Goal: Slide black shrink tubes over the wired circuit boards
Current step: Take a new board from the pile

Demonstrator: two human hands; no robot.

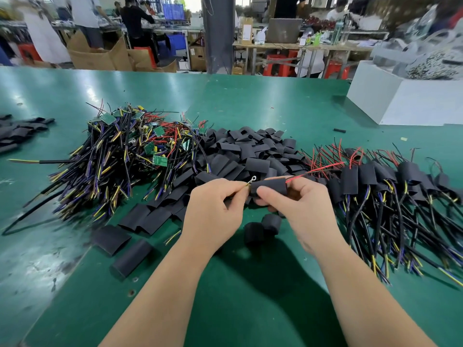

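My right hand (298,204) grips a black shrink tube (269,187) held above the green table. Red wires (318,170) stick out of the tube's right end. A thin wire with a small ring terminal (251,180) comes out of its left end, and my left hand (215,209) pinches that wire. The board inside the tube is hidden. A heap of bare wired circuit boards (130,156) lies to the left. Loose black tubes (248,154) are piled in the middle. Boards with tubes on them (390,189) lie at the right.
Two short black tubes (263,227) stand just below my hands, and flat ones (125,236) lie at lower left. A white box (400,101) sits at the far right of the table (250,101). People work at benches beyond the far edge.
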